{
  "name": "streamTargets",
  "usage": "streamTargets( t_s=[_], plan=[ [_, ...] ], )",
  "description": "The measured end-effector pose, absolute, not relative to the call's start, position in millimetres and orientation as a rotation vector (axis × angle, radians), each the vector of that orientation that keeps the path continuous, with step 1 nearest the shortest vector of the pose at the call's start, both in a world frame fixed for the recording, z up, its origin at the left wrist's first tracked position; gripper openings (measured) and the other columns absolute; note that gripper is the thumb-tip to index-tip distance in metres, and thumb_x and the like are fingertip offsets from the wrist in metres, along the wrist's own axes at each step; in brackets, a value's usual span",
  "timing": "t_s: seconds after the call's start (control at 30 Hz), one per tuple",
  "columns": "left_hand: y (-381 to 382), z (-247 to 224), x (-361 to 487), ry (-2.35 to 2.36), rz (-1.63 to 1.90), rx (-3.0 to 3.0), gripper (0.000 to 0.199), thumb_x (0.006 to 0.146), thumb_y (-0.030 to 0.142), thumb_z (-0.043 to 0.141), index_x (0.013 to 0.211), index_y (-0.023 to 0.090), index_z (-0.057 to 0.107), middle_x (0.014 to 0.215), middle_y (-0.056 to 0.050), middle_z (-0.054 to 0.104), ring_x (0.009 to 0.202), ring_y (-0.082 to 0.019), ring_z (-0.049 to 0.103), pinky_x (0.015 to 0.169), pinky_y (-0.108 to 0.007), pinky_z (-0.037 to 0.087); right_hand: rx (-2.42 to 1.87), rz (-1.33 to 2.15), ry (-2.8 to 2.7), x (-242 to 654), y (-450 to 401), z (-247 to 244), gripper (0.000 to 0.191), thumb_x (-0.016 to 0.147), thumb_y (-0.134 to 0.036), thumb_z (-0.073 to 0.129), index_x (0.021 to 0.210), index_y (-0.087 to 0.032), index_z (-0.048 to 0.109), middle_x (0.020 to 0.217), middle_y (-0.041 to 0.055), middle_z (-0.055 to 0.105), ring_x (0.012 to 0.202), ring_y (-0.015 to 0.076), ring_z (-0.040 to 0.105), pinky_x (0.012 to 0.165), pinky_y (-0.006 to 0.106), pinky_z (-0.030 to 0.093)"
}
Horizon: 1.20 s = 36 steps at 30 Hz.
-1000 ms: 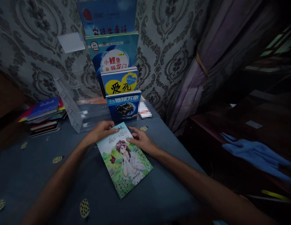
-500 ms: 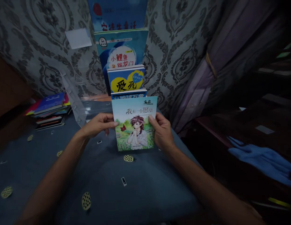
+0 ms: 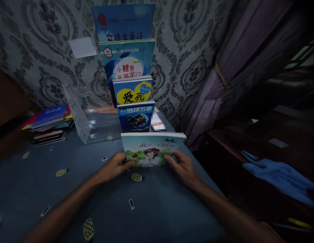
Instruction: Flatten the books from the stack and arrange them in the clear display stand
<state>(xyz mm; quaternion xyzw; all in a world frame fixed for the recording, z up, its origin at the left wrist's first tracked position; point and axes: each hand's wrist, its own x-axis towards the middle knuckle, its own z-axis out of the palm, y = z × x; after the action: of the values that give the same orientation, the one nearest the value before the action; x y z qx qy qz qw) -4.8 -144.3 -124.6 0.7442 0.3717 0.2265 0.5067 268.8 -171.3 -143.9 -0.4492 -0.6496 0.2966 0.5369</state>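
A paperback book (image 3: 151, 152) with a green meadow and a drawn figure on its cover is held above the table between my hands. It is tipped back, so its white top edge faces up. My left hand (image 3: 118, 165) grips its lower left side, thumb on the cover. At the lower right side, my right hand (image 3: 182, 167) is closed on it the same way. Just behind stands a blue book with a globe (image 3: 136, 119). Above that rise a yellow and blue book (image 3: 133, 93), a teal book (image 3: 127, 60) and a dark blue book (image 3: 123, 22), in stepped rows.
A clear plastic stepped rack (image 3: 79, 118) stands left of the upright books. Farther left lies a stack of books (image 3: 52, 118). The blue-grey tablecloth (image 3: 108, 209) bears pineapple prints. A blue cloth (image 3: 275, 175) lies on a dark surface at right, beside a tied curtain (image 3: 209, 94).
The paperback has moved lower and tipped from nearly upright to leaning back, both hands moving down with it. The globe book behind now shows more of its cover.
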Motion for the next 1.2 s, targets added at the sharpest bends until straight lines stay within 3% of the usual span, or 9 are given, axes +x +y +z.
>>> streamTargets(
  t_s=[0.13,0.37,0.57,0.7,1.03,1.2],
  plan=[
    [-146,-123,-6,0.921,0.537,1.891,0.035,0.094,0.047,0.055,0.095,0.015,0.069,0.095,-0.005,0.071,0.075,-0.015,0.063,0.066,-0.025,0.055,-1.088,0.660,-1.662,273,-176,-150,0.026,0.092,-0.045,0.059,0.080,-0.024,0.067,0.067,-0.0002,0.065,0.066,0.0182,0.062,0.062,0.028,0.052],
    [-143,-121,-2,1.000,0.617,1.848,0.039,0.090,0.050,0.057,0.105,0.015,0.068,0.098,-0.007,0.069,0.077,-0.017,0.063,0.065,-0.028,0.056,-1.153,0.606,-1.681,270,-166,-145,0.027,0.093,-0.045,0.057,0.077,-0.023,0.060,0.061,-0.0024,0.057,0.054,0.0148,0.053,0.053,0.026,0.044],
    [-120,-126,-2,0.981,0.653,1.778,0.047,0.085,0.051,0.061,0.113,0.014,0.066,0.105,-0.009,0.069,0.077,-0.018,0.062,0.060,-0.028,0.056,-1.087,0.611,-1.656,263,-142,-145,0.025,0.093,-0.043,0.056,0.100,-0.020,0.066,0.079,0.0021,0.066,0.067,0.0180,0.060,0.058,0.028,0.048],
    [-104,-128,-4,1.005,0.683,1.744,0.046,0.084,0.050,0.061,0.110,0.012,0.065,0.100,-0.010,0.068,0.075,-0.018,0.062,0.057,-0.028,0.056,-1.025,0.649,-1.636,256,-122,-148,0.026,0.093,-0.041,0.056,0.108,-0.020,0.064,0.090,0.0048,0.070,0.076,0.0207,0.065,0.061,0.030,0.051],
    [-69,-128,-9,1.129,0.906,1.854,0.044,0.080,0.050,0.063,0.104,0.012,0.065,0.089,-0.007,0.069,0.068,-0.018,0.062,0.051,-0.028,0.054,-0.980,0.618,-1.649,245,-77,-147,0.026,0.092,-0.042,0.056,0.106,-0.021,0.062,0.087,0.0034,0.068,0.068,0.0190,0.060,0.057,0.029,0.050],
    [-56,-110,-9,1.276,0.986,2.012,0.034,0.085,0.042,0.058,0.105,0.015,0.064,0.089,-0.006,0.071,0.070,-0.019,0.064,0.057,-0.027,0.053,-0.986,0.458,-1.641,241,-52,-133,0.022,0.091,-0.040,0.056,0.104,-0.022,0.061,0.086,0.0028,0.066,0.076,0.0209,0.060,0.067,0.033,0.051]
  ],
)
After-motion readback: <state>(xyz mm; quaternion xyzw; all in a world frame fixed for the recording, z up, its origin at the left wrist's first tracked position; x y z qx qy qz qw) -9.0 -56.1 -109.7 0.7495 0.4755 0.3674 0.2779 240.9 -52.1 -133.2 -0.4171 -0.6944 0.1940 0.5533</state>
